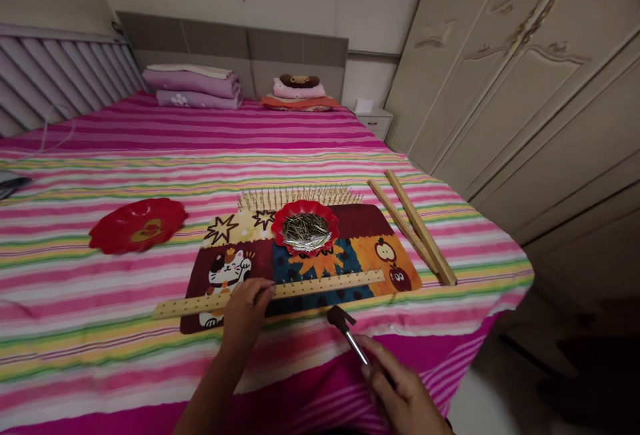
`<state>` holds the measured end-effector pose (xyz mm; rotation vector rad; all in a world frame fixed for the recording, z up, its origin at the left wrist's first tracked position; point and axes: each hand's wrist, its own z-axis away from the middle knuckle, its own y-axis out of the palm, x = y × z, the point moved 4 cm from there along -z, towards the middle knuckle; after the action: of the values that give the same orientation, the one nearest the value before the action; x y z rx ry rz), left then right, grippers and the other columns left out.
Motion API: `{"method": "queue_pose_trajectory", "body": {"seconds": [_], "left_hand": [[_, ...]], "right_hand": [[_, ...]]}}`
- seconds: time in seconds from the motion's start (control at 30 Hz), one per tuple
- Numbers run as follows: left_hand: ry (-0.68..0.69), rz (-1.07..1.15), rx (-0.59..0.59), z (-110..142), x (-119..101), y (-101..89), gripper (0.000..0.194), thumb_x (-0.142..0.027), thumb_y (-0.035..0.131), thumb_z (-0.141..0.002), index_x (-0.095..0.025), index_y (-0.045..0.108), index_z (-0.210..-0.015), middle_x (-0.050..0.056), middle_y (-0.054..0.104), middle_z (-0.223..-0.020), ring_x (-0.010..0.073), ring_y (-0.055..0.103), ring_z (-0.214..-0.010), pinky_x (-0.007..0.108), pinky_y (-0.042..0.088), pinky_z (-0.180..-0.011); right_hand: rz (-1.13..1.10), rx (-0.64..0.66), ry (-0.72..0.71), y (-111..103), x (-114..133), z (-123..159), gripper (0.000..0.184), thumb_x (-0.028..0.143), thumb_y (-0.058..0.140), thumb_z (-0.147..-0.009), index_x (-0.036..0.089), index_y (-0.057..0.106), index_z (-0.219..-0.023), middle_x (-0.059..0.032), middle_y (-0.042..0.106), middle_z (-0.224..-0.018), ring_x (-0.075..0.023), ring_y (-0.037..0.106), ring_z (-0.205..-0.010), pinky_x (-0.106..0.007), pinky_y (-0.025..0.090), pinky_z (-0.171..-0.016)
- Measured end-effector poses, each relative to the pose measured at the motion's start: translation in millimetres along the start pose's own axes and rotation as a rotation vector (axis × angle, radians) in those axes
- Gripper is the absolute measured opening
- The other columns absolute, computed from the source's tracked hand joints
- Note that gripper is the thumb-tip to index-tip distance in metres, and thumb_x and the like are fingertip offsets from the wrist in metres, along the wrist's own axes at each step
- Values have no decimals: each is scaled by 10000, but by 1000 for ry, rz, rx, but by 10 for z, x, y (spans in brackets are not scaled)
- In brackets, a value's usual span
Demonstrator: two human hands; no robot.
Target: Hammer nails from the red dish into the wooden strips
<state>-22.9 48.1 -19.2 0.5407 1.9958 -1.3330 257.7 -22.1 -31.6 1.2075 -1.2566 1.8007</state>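
Observation:
My left hand (246, 308) pinches its fingers together at a long wooden strip (320, 284) that lies across a colourful cartoon mat (373, 248); several nails stand along the strip. My right hand (400, 388) grips a small hammer (346, 326), its dark head hovering just in front of the strip. A red scalloped dish (305, 225) full of thin metal nails sits on the mat behind the strip. Behind the dish lies another strip (300, 196) bristling with upright nails.
Two bare wooden strips (413, 225) lie at the right on the striped bedsheet (125, 302). A second red dish (136, 224) sits at the left. Folded bedding (193, 85) is stacked by the headboard. A wardrobe (525, 88) stands right of the bed.

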Motion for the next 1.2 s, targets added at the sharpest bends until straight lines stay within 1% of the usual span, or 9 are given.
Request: {"method": "queue_pose_trajectory", "body": {"seconds": [0.1,0.27,0.53,0.67,0.73,0.87,1.0,1.1,1.2], "left_hand": [[51,-34,-31,17,28,32,188,-367,533,-750,-236,662,-714,13,694,-785,185,595,-816,312,451,-756],[96,-68,-45,19,34,64,163,-316,534,-760,-223,652,-699,15,688,-763,177,589,-781,304,443,-729],[151,-101,-87,34,16,62,198,-308,493,-776,-216,617,-653,22,648,-677,172,571,-712,292,430,-672],[109,-84,-47,24,9,70,187,-315,496,-770,-222,621,-665,30,668,-722,182,580,-748,305,437,-723],[95,-71,-26,23,17,80,188,-324,496,-768,-229,630,-676,33,678,-745,190,587,-775,313,442,-742],[100,-54,8,31,82,76,192,-353,505,-753,-235,657,-765,41,695,-830,206,600,-837,329,452,-782],[96,-63,17,-51,101,-42,260,-325,459,-757,-231,656,-897,41,692,-935,200,609,-895,320,454,-818],[76,-106,28,-263,-42,-120,276,-348,443,-773,-225,653,-905,38,688,-936,195,607,-880,309,454,-800],[144,-175,122,-558,-327,-10,263,-350,460,-780,-225,664,-890,36,689,-908,195,594,-880,301,439,-802]], "right_hand": [[-180,33,7,130,397,-189,392,363,400,-912,230,457,-1277,104,367,-479,-80,346,-358,-179,295,-364],[-125,81,-108,298,855,-565,339,216,433,-874,242,534,-1197,86,411,-535,-79,363,-450,-182,304,-432],[-72,114,-139,565,942,-866,362,154,415,-861,240,542,-1189,84,431,-533,-75,386,-442,-171,320,-425],[-70,109,-124,505,933,-773,376,188,408,-877,233,503,-1238,92,386,-527,-77,336,-426,-171,301,-406],[-41,132,-147,406,938,-638,376,221,404,-892,248,487,-1258,81,423,-553,-84,377,-454,-174,343,-436],[146,194,-176,126,761,-311,376,265,396,-907,285,499,-1268,23,614,-716,-128,562,-611,-213,476,-603],[319,162,-211,-124,235,-71,407,293,415,-899,308,478,-1301,-19,698,-781,-174,652,-676,-246,526,-669],[402,83,-246,-202,-160,15,395,281,397,-907,290,489,-1291,-42,717,-813,-182,666,-683,-263,537,-693],[438,24,-264,-200,-357,35,378,277,375,-920,254,507,-1273,-52,713,-817,-178,666,-696,-261,534,-715]]}}
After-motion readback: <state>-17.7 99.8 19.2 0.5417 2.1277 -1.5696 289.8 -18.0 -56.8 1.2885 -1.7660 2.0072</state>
